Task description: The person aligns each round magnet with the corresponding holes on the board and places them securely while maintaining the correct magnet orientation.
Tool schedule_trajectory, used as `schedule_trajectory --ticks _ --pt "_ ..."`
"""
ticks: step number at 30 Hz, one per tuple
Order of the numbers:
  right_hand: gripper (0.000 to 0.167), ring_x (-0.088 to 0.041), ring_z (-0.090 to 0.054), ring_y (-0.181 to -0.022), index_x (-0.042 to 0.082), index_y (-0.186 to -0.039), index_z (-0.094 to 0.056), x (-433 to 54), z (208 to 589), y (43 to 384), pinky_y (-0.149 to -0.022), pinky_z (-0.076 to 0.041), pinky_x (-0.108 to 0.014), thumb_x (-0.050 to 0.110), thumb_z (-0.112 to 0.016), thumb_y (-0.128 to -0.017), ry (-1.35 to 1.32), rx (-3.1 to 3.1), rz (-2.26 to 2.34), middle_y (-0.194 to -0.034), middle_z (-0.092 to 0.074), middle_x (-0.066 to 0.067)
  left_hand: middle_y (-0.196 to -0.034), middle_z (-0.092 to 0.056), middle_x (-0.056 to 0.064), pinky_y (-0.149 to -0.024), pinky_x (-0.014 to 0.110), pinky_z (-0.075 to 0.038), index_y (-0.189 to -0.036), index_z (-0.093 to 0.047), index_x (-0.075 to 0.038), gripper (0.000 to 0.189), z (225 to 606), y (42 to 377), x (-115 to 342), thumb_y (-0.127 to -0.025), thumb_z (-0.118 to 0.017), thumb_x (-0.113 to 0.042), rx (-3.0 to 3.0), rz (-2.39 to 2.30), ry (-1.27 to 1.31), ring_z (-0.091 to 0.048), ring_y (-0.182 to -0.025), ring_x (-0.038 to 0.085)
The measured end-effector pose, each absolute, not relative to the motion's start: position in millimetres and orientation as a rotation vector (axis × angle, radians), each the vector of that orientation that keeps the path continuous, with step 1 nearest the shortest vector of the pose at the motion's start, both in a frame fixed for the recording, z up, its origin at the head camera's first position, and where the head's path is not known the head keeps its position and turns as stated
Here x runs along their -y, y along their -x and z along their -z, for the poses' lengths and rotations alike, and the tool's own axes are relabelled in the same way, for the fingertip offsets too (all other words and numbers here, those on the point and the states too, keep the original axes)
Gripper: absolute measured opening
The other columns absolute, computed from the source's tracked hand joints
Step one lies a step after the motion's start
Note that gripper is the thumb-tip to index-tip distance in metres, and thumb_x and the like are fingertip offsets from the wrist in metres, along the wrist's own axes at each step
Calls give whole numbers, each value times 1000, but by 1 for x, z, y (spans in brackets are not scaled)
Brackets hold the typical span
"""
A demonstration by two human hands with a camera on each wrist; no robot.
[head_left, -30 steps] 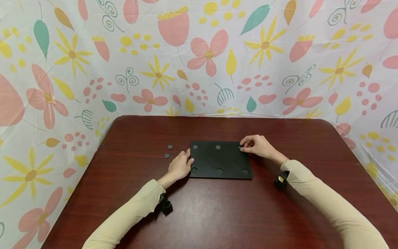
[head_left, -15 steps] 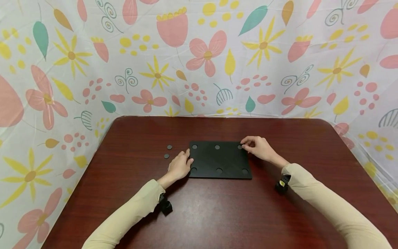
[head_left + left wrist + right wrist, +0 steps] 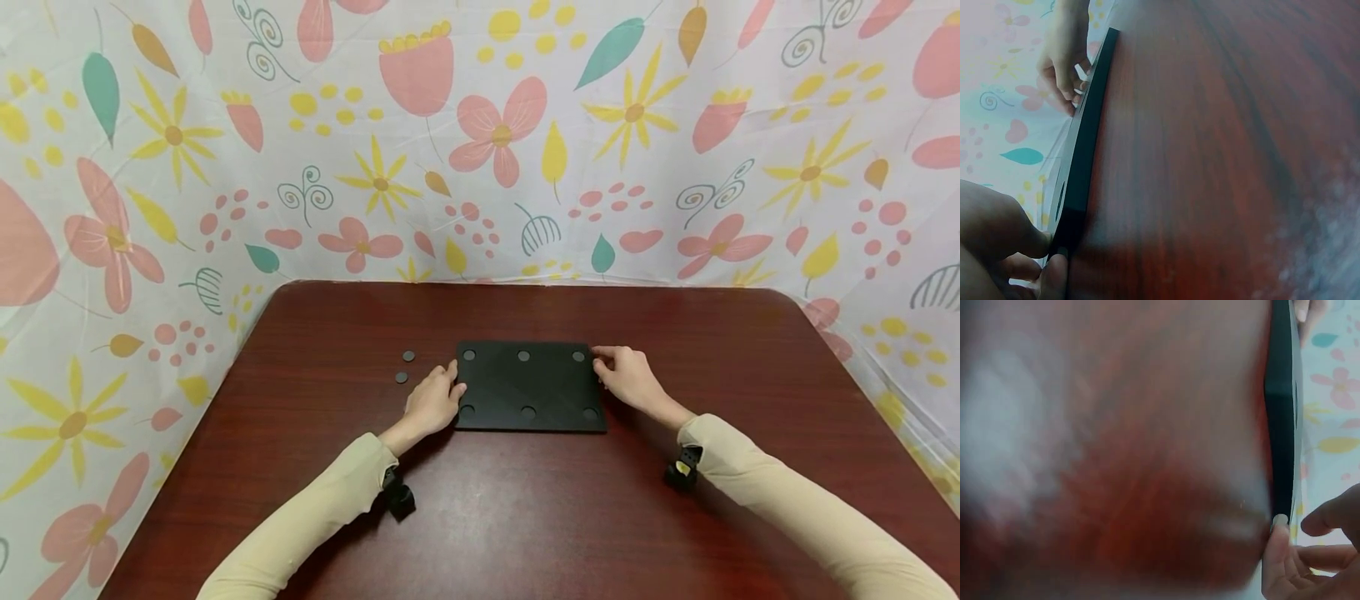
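Flat black board, two loose grey discs to its left.
The rectangular board (image 3: 528, 384) lies flat, long side crosswise, its left edge pinched by the left hand (image 3: 433, 402), its right edge touched by the right hand (image 3: 632, 379). Grey discs (image 3: 523, 356) fill its three far round recesses; the three near recesses (image 3: 528, 413) look dark. The loose discs (image 3: 402, 377) lie flat, just apart.

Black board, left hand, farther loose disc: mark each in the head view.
Black board (image 3: 521, 386): head view, middle of top face.
Left hand (image 3: 433, 400): head view, back of hand.
Farther loose disc (image 3: 408, 356): head view, centre of top.
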State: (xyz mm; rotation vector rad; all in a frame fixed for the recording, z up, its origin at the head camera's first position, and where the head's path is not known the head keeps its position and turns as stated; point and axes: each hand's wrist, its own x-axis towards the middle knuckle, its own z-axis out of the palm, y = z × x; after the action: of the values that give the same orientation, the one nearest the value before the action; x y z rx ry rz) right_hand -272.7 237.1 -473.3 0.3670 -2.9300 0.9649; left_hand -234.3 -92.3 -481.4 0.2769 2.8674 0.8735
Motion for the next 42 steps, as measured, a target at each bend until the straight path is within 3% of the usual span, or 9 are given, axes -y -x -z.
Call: schedule_trajectory --ticks 9,12,14,19,23,25,38,42 --pt "39 -13 -55 -48 -14 -133 -50 -230 469 258 -45 -44 -25 2 -43 -98 -392 2970 -980 -61 -58 -8 -112 -57 14 -47 25 -27 -149 -35 -3 55 482 234 92 -101 -51 -25 -2873 -881 -284 -38 -53 15" --pt "39 -12 -52 -47 -16 -133 -48 -228 469 255 -44 -41 -23 2 -44 -98 -407 2967 -962 -69 -57 -14 -112 -57 15 -47 25 -27 -149 -35 -3 54 481 234 92 -102 -51 -25 -2873 -878 -283 -38 -53 15" --pt "39 -13 -48 -49 -17 -133 -47 -227 469 253 -45 -39 -23 3 -45 -99 -413 2964 -939 -86 -61 -24 -112 -57 15 -47 25 -27 -149 -36 -3 54 481 234 92 -102 -51 -24 -2877 -876 -286 -38 -53 15" --pt "39 -28 -55 -71 -20 -129 -49 -224 470 249 -63 -46 -34 3 -51 -97 -424 2949 -879 -115 -54 -39 -114 -57 15 -47 26 -28 -149 -35 -3 54 481 235 92 -102 -51 -25 -2873 -865 -282 -38 -54 16" --pt "39 -43 -58 -95 -20 -127 -51 -223 471 248 -76 -50 -47 2 -56 -95 -440 2934 -818 -110 -56 -37 -114 -57 15 -48 26 -28 -149 -35 -3 54 481 235 92 -102 -51 -24 -2867 -860 -282 -39 -54 16" --pt "39 -45 -58 -100 -20 -126 -52 -223 472 249 -78 -50 -48 2 -57 -94 -446 2930 -797 -109 -56 -37 -114 -57 15 -48 26 -29 -149 -35 -3 55 481 236 93 -102 -51 -25 -2865 -856 -284 -39 -54 16" --pt "38 -42 -64 -101 -17 -124 -55 -224 471 254 -71 -51 -38 2 -61 -92 -474 2925 -796 -126 -56 -34 -95 -55 9 -54 23 -30 -148 -34 1 55 479 242 97 -101 -52 -21 -2747 -1008 -282 -41 -59 13" --pt "39 -34 -67 -80 -17 -127 -54 -225 468 253 -61 -48 -29 3 -60 -93 -453 2950 -849 -129 -53 -33 -80 -56 8 -49 23 -30 -147 -35 2 52 475 242 99 -101 -51 -17 -2671 -1119 -269 -34 -47 11"
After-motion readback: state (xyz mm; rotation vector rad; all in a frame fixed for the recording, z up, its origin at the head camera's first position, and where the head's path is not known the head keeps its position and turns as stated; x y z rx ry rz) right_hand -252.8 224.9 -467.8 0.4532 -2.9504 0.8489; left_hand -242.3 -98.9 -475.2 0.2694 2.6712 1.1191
